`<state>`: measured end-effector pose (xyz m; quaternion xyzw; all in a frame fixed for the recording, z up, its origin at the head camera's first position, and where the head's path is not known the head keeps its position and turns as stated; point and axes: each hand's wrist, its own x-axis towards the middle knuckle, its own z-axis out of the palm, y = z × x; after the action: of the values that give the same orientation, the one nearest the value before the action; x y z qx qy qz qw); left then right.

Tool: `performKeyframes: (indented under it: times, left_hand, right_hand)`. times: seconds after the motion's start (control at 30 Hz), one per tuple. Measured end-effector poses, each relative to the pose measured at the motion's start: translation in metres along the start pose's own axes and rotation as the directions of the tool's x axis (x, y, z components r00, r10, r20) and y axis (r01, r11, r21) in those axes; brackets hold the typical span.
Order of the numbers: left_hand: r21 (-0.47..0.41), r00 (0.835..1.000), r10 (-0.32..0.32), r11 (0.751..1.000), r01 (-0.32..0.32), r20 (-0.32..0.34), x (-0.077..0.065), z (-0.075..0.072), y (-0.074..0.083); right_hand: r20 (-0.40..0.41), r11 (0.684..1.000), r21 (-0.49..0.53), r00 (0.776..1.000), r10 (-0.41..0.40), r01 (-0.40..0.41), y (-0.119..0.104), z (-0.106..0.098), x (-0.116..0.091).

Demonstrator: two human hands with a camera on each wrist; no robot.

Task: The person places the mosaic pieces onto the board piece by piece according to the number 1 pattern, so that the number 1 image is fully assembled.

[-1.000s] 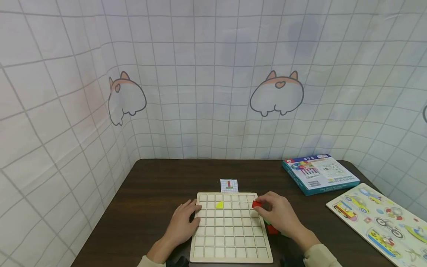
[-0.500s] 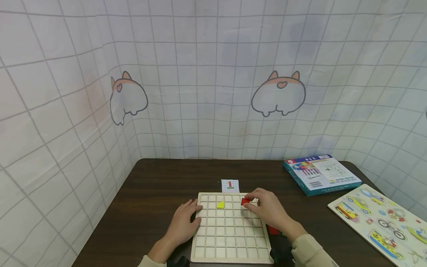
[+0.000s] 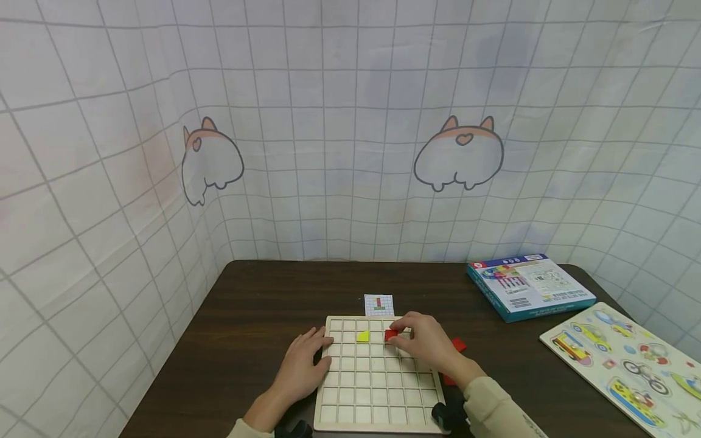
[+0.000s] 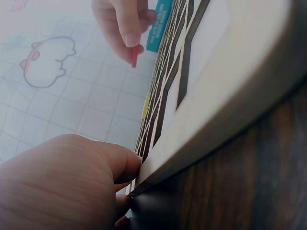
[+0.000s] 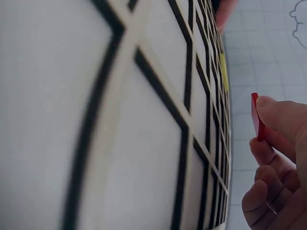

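Observation:
A pale wooden grid board point(image 3: 381, 427) lies on the dark table. My left hand point(image 3: 300, 368) rests at its left edge, fingers fairly straight and fingertips touching the rim. Between thumb and fingertips, my right hand point(image 3: 421, 339) pinches a thin red square tile point(image 3: 390, 335) over the upper part of the grid. The right wrist view shows that red tile point(image 5: 257, 117) on edge, raised off the board. One yellow piece point(image 3: 362, 336) with a slanted side sits in a cell to the left of the red tile.
A small printed pattern card point(image 3: 379, 304) lies behind the board. Red pieces point(image 3: 459, 344) lie to its right, partly hidden by my right arm. Farther right are a teal-edged box point(image 3: 531, 286) and a picture puzzle board point(image 3: 630, 365).
My right hand has carried the red tile leftward from the board's right edge towards the yellow piece. The red pieces at the right show more now. My left hand has stayed in place.

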<state>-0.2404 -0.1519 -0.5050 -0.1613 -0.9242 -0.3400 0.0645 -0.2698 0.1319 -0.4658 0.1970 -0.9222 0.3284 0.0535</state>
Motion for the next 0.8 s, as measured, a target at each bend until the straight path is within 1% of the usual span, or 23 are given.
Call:
performKeyframes:
  times: [0.13,0.23,0.37,0.5,0.63,0.73,0.8]
  left_hand:
    - [0.001,1.0,-0.008,1.0,0.008,0.0,-0.001,0.001,0.001]
    - [0.006,1.0,-0.018,1.0,0.018,0.003,-0.001,0.002,0.002]
    - [-0.019,1.0,-0.013,1.0,0.013,0.006,-0.002,0.001,0.003]
    - [-0.04,1.0,-0.002,0.999,0.002,0.013,-0.003,-0.001,0.004]
    - [-0.025,1.0,0.011,1.0,-0.011,-0.009,0.0,-0.004,0.003]
    - [-0.022,1.0,0.013,1.0,-0.013,-0.018,0.001,-0.004,0.003]
    - [-0.022,1.0,0.006,1.0,-0.006,0.0,-0.001,-0.001,0.002]
  right_hand:
    - [-0.006,1.0,0.018,1.0,0.001,-0.001,0.001,0.007,0.002]
    - [-0.002,0.999,0.035,1.0,0.022,-0.022,0.0,0.01,0.005]
    - [0.017,0.997,0.058,0.999,0.044,-0.045,-0.001,0.012,0.006]
    - [0.045,0.997,0.062,0.998,0.052,-0.055,-0.001,0.014,0.008]
    - [0.05,0.998,0.047,0.998,0.035,-0.038,-0.002,0.013,0.014]
    - [0.054,0.998,0.038,0.998,0.037,-0.039,-0.004,0.014,0.018]
    - [0.071,0.998,0.042,0.996,0.053,-0.056,-0.005,0.016,0.018]
